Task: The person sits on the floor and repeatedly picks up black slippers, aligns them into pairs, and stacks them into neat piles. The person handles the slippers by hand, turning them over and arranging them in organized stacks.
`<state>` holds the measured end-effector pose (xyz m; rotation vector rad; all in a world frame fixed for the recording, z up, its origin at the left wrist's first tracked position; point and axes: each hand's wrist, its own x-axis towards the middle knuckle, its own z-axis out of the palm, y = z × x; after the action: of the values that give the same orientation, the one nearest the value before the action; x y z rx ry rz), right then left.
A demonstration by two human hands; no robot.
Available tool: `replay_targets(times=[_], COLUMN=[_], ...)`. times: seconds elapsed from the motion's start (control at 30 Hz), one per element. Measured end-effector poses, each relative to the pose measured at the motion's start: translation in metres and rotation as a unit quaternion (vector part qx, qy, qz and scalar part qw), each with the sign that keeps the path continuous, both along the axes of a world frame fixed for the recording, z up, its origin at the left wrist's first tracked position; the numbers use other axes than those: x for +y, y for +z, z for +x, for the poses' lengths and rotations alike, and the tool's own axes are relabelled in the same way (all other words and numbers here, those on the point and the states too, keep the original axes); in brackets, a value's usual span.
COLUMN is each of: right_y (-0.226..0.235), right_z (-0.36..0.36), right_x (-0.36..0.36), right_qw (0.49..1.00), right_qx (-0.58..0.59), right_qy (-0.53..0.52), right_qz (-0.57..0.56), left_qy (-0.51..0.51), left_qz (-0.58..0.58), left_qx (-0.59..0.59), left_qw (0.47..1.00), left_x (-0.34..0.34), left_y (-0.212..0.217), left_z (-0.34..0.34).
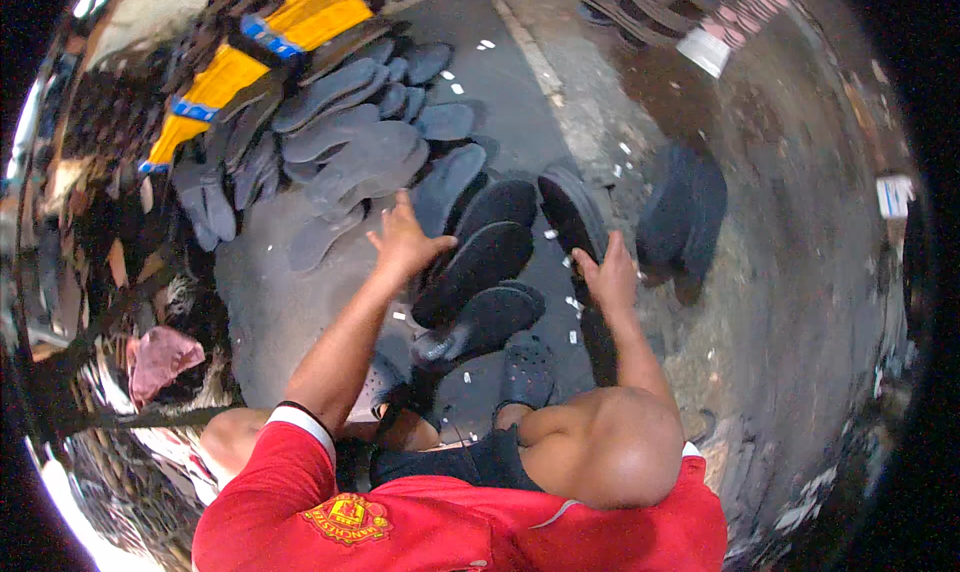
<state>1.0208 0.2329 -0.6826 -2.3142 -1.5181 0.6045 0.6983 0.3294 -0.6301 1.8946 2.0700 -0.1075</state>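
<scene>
Several black shoe soles [488,259] lie just beside the open, spread left hand [406,246]; the right hand [613,278] grips the near end of a dark sole stack [573,210].

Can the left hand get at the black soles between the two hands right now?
Likely yes: the left hand is spread open, its thumb right beside the black soles, with nothing visible in the way.
</scene>
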Motion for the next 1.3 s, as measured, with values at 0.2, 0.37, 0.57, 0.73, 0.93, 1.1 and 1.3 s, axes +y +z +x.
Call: replay_targets(times=[0.2, 0.37, 0.57, 0.73, 0.93, 1.1, 1.3], right_y=[0.09, 0.119, 0.071, 0.008, 0.005, -0.015, -0.016], right_z=[0.046, 0.06, 0.05, 0.028, -0.004, -0.003, 0.006], right_x=[-0.024, -0.058, -0.112, -0.125, -0.122, -0.119, -0.122], right_qw=[0.945, 0.925, 0.995, 0.994, 0.929, 0.933, 0.954], right_qx=[0.328, 0.37, -0.007, 0.004, 0.254, 0.276, 0.228], right_qy=[-0.017, 0.09, 0.081, 0.054, 0.034, 0.075, 0.026], right_qz=[0.0, -0.002, 0.054, 0.092, 0.265, 0.22, 0.194], left_qy=[-0.176, -0.639, -0.566, -0.567, -0.618, -0.618, -0.455], left_qz=[0.145, 0.182, -0.011, -0.056, -0.105, -0.053, -0.163], left_qx=[-0.046, -0.17, -0.344, -0.278, -0.327, -0.337, -0.515], left_qw=[0.973, 0.728, 0.749, 0.773, 0.707, 0.709, 0.708], left_x=[0.014, -0.003, 0.026, -0.004, -0.027, -0.044, -0.012], left_y=[0.063, 0.045, 0.005, -0.016, 0.109, 0.096, 0.101], left_z=[0.02, 0.109, 0.139, 0.161, 0.192, 0.183, 0.17])
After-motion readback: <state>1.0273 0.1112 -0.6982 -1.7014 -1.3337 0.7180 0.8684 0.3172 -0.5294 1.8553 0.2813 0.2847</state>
